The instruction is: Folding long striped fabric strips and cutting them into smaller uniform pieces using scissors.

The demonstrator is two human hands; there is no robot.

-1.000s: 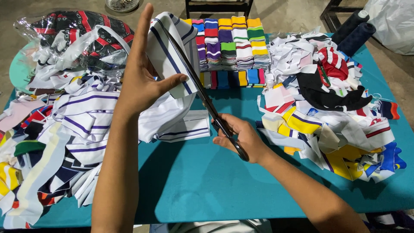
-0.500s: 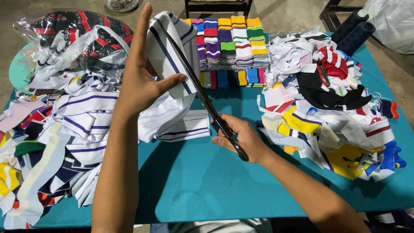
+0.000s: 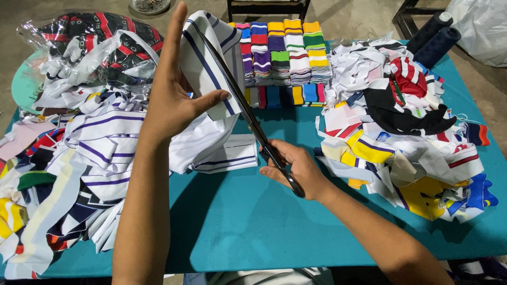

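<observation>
Teal table [image 3: 253, 232] fills the view, w/ grey floor behind it at 12 o'clock. Left hand [image 3: 171, 103] holds a white cloth w/ blue stripes [image 3: 208, 58] up off the table, thumb pressed on the front and fingers flat behind, so the hand is clamped on the cloth. Right hand [image 3: 296, 169] is closed round the handles of big black scissors [image 3: 253, 121], and the long blades run up toward 11 o'clock along the cloth's edge. Can't tell if the blades are apart or together, they look like one dark line. To cut well, I think the cloth should stay pulled tight, the thumb should keep away from the blades, and the blades should follow a stripe so the cut goes straight. Small snips would be safer than one big one. At 9 o'clock lies a heap of striped scraps [image 3: 68, 174], w/ a clear bag of red and black cloth [image 3: 90, 47] at 10 o'clock. Neat stacks of bright folded bands [image 3: 280, 58] sit at 12 o'clock. Another pile of cut bits [image 3: 406, 137] is at 3 o'clock, and two dark thread cones [image 3: 433, 31] stand at 1 o'clock. Vs. half a sec ago, almost nothing differs: both hands, the cloth and the scissors sit in the same spots.
</observation>
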